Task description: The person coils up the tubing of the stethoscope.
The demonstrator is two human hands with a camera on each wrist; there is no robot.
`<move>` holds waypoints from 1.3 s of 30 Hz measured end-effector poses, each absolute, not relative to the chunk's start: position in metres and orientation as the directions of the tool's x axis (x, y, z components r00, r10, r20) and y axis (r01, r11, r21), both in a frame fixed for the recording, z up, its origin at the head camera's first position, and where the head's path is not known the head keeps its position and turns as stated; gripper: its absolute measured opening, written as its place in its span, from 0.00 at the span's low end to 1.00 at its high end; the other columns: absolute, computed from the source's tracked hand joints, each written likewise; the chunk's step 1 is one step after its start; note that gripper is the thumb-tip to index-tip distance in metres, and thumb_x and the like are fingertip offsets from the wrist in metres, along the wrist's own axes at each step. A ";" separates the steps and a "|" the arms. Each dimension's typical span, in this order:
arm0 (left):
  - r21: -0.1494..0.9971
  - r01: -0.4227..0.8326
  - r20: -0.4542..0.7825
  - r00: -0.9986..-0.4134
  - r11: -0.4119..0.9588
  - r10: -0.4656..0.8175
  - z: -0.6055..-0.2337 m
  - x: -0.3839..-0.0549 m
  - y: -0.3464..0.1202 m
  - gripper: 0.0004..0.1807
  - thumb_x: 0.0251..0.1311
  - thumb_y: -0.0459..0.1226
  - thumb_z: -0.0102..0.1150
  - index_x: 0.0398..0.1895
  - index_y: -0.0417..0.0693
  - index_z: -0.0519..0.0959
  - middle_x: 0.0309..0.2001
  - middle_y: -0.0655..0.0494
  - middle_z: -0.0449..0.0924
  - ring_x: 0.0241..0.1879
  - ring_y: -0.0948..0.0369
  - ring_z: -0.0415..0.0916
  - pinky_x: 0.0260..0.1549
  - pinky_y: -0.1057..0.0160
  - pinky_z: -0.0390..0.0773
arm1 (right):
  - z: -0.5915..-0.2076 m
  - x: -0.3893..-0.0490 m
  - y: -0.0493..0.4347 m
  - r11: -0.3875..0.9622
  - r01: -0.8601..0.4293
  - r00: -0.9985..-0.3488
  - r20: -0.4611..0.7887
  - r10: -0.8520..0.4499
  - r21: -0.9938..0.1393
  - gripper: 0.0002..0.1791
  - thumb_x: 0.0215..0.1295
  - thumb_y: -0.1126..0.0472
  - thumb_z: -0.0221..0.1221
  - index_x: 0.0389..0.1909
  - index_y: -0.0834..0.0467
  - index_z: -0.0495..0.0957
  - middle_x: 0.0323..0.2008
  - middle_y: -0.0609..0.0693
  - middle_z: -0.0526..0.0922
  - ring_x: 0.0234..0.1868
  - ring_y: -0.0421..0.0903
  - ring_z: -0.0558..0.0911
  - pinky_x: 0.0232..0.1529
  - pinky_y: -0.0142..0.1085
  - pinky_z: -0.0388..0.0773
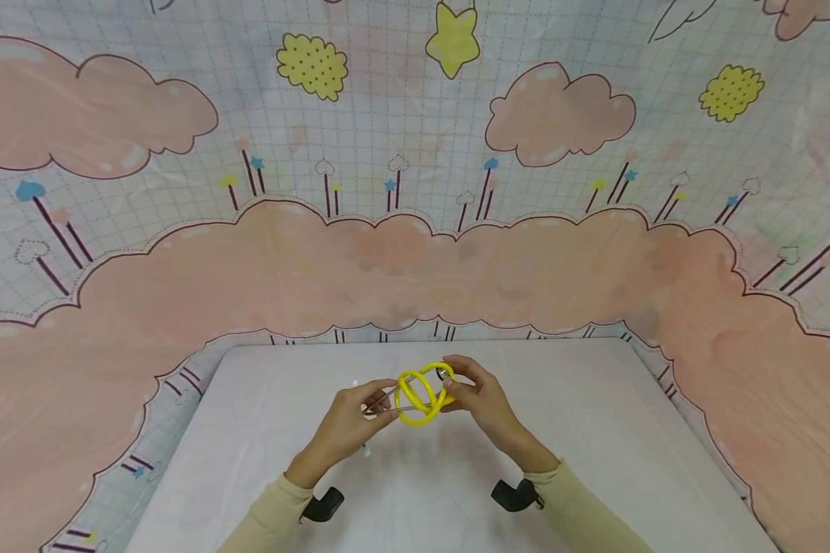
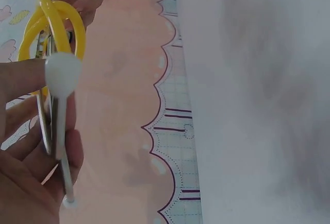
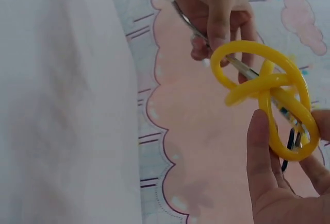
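Observation:
Both hands meet over the table around a bright yellow twisted loop [image 1: 413,394], a smooth tube-like piece crossing over itself. Through it runs a slim metal wire frame [image 2: 44,131] with a white ball tip [image 2: 63,74] on a thin rod. My left hand [image 1: 349,422] pinches the metal frame at its left end. On the other side, my right hand [image 1: 484,399] grips the yellow loop with thumb and fingers. In the right wrist view, a small dark cord [image 3: 284,165] shows near the right fingers, partly hidden behind the yellow loop.
Below the hands lies a white tabletop [image 1: 263,461]. A printed cloth [image 1: 415,269] with clouds and stars rises behind it and along both sides. Black wrist-worn devices [image 1: 323,504] stick out below the sleeves.

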State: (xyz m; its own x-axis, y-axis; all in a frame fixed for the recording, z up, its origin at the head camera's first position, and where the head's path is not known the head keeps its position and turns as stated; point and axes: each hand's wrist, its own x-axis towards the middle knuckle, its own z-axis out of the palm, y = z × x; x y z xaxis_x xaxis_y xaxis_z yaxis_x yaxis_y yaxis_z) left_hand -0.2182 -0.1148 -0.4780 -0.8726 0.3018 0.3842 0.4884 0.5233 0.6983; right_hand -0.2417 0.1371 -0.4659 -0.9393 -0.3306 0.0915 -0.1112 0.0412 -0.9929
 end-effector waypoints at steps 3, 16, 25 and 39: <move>0.682 0.500 0.403 -0.866 0.535 0.295 -0.479 -0.219 -0.115 0.23 0.53 0.37 0.73 0.54 0.46 0.81 0.28 0.66 0.78 0.30 0.71 0.74 0.33 0.68 0.80 | -0.467 -0.243 0.140 0.025 -0.105 -0.921 0.088 -0.380 -0.994 0.26 0.68 0.60 0.60 0.66 0.51 0.68 0.64 0.59 0.69 0.43 0.43 0.86 0.47 0.39 0.84; 0.774 0.400 0.282 -0.912 0.491 0.300 -0.493 -0.235 -0.116 0.25 0.54 0.34 0.71 0.57 0.45 0.79 0.33 0.60 0.81 0.34 0.67 0.77 0.36 0.69 0.80 | -0.479 -0.254 0.146 0.076 -0.089 -0.908 0.050 -0.416 -0.993 0.37 0.62 0.67 0.65 0.72 0.53 0.63 0.71 0.58 0.62 0.55 0.44 0.81 0.52 0.31 0.80; 0.829 0.314 0.191 -0.937 0.462 0.294 -0.514 -0.256 -0.115 0.25 0.54 0.32 0.70 0.58 0.45 0.79 0.33 0.57 0.81 0.35 0.65 0.79 0.35 0.69 0.78 | -0.500 -0.272 0.146 0.135 -0.057 -0.937 0.006 -0.350 -0.989 0.35 0.63 0.67 0.64 0.71 0.55 0.65 0.69 0.56 0.68 0.52 0.44 0.82 0.52 0.32 0.80; 0.861 0.241 0.087 -0.938 0.448 0.337 -0.541 -0.285 -0.110 0.24 0.56 0.32 0.68 0.58 0.41 0.78 0.34 0.54 0.82 0.34 0.64 0.79 0.35 0.68 0.78 | -0.541 -0.297 0.145 0.152 0.029 -0.965 -0.067 -0.254 -0.988 0.31 0.61 0.66 0.65 0.66 0.60 0.71 0.65 0.60 0.73 0.49 0.46 0.84 0.51 0.38 0.82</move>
State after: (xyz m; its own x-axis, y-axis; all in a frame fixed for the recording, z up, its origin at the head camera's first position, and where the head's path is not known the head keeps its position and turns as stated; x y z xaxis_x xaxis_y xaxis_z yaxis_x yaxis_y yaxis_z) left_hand -0.2846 -0.1096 -0.5410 -0.9375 0.3368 0.0873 0.2410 0.4476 0.8611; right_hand -0.2974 0.1455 -0.5411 -0.9648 -0.2542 -0.0674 0.0289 0.1522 -0.9879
